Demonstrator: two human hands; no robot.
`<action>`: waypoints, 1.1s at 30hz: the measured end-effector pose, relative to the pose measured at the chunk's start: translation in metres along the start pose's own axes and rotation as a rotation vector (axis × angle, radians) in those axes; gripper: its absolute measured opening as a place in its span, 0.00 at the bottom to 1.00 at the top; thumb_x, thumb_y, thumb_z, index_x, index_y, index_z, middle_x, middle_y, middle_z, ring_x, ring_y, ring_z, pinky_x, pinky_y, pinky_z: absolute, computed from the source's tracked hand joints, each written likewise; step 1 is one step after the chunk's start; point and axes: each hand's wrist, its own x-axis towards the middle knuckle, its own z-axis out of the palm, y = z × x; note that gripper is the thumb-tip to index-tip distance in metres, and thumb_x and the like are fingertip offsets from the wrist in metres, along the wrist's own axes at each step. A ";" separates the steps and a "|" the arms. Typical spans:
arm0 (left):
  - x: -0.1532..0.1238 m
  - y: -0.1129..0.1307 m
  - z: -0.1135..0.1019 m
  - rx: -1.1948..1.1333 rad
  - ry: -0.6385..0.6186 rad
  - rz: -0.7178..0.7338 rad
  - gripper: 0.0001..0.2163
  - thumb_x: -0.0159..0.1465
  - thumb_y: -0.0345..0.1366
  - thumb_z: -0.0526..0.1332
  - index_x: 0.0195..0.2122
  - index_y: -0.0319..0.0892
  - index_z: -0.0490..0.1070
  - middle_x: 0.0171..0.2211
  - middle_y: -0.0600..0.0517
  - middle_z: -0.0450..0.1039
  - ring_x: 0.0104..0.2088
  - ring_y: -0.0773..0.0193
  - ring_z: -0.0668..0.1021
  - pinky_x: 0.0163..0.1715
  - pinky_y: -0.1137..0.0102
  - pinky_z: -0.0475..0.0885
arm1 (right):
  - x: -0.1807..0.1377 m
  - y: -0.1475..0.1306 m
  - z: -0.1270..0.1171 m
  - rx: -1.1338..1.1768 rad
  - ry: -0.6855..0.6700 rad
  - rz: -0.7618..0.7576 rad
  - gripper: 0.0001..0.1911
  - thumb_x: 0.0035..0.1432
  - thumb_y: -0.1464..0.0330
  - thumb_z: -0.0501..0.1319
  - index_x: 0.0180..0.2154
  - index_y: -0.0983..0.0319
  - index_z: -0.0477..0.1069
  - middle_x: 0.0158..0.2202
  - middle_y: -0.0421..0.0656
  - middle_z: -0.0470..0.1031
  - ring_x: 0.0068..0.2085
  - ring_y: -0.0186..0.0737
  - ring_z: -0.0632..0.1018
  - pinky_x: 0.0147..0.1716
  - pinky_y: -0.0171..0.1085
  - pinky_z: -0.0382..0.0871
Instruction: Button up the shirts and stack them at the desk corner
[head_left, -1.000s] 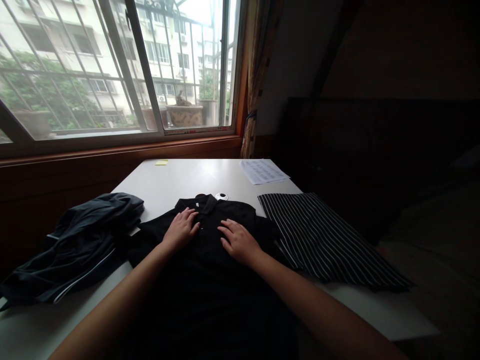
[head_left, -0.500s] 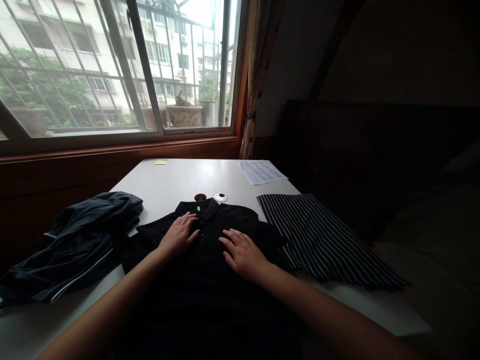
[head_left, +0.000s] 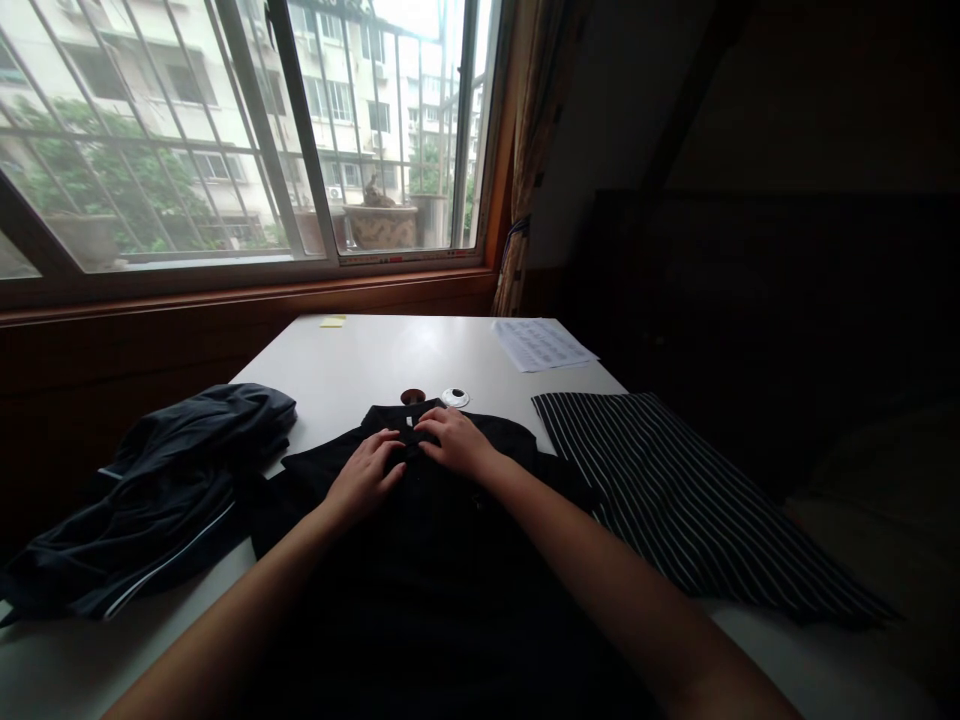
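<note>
The lower part of the black polo shirt is being lost in shadow, so its hem cannot be made out. Part of its collar is being hidden by the right grip, whose fingertips are being held at the neck opening, near a white label; whether cloth is being pinched there cannot be told. By the left grip, thumb and fingers apart, the shirt front is being touched just below the collar. Beneath both grips, the shirt is being carried by the middle of the surface, collar toward the far edge. The surface's left edge is being partly covered by a dark piped garment, its right edge by a striped cloth.
</note>
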 end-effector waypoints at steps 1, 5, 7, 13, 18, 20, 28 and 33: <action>0.000 0.000 0.000 -0.002 0.003 -0.010 0.14 0.69 0.42 0.57 0.52 0.42 0.71 0.60 0.44 0.66 0.64 0.50 0.66 0.64 0.54 0.64 | 0.002 0.003 0.006 0.000 -0.012 -0.002 0.15 0.60 0.64 0.66 0.49 0.58 0.76 0.51 0.45 0.75 0.54 0.49 0.70 0.55 0.49 0.65; 0.000 -0.001 -0.002 0.003 0.015 -0.033 0.14 0.68 0.40 0.57 0.52 0.45 0.72 0.60 0.46 0.66 0.64 0.50 0.65 0.63 0.53 0.65 | -0.001 0.012 0.022 0.038 0.009 0.035 0.12 0.63 0.62 0.64 0.47 0.55 0.77 0.50 0.44 0.76 0.55 0.48 0.68 0.56 0.51 0.62; 0.000 -0.001 -0.002 0.007 0.002 -0.026 0.15 0.68 0.40 0.57 0.54 0.45 0.72 0.61 0.46 0.66 0.65 0.49 0.64 0.64 0.52 0.64 | -0.004 0.015 0.025 0.050 0.034 0.044 0.09 0.64 0.63 0.63 0.45 0.55 0.77 0.49 0.43 0.76 0.54 0.47 0.68 0.56 0.50 0.62; 0.001 0.000 -0.003 -0.008 -0.017 -0.044 0.16 0.68 0.41 0.57 0.56 0.47 0.72 0.61 0.46 0.65 0.65 0.49 0.64 0.64 0.51 0.63 | -0.003 0.014 0.025 0.009 0.054 0.063 0.06 0.64 0.64 0.63 0.42 0.56 0.76 0.46 0.44 0.76 0.53 0.47 0.67 0.53 0.48 0.63; 0.005 -0.002 -0.007 -0.077 -0.051 -0.075 0.16 0.68 0.42 0.57 0.55 0.47 0.74 0.61 0.46 0.66 0.63 0.48 0.66 0.64 0.51 0.64 | -0.002 0.014 0.025 -0.009 0.082 0.063 0.05 0.64 0.65 0.62 0.40 0.57 0.75 0.45 0.44 0.76 0.55 0.48 0.67 0.51 0.48 0.62; 0.008 -0.003 -0.011 -0.096 -0.082 -0.080 0.16 0.68 0.43 0.57 0.54 0.48 0.74 0.60 0.46 0.67 0.62 0.49 0.67 0.63 0.51 0.64 | -0.002 0.015 0.025 -0.002 0.098 0.055 0.04 0.65 0.65 0.62 0.40 0.57 0.75 0.46 0.45 0.76 0.56 0.48 0.67 0.51 0.48 0.61; 0.051 0.001 -0.035 -0.081 -0.191 -0.042 0.14 0.66 0.46 0.57 0.43 0.47 0.80 0.45 0.47 0.75 0.45 0.54 0.78 0.52 0.59 0.72 | -0.003 0.015 0.025 0.028 0.165 0.068 0.07 0.68 0.65 0.58 0.41 0.57 0.75 0.46 0.45 0.76 0.54 0.47 0.68 0.52 0.46 0.61; 0.075 0.012 -0.029 -0.164 -0.205 -0.175 0.15 0.63 0.47 0.58 0.34 0.43 0.79 0.35 0.48 0.77 0.36 0.56 0.78 0.38 0.65 0.72 | -0.003 0.017 0.022 0.040 0.180 0.067 0.08 0.68 0.64 0.58 0.43 0.56 0.75 0.45 0.45 0.76 0.53 0.48 0.69 0.53 0.46 0.63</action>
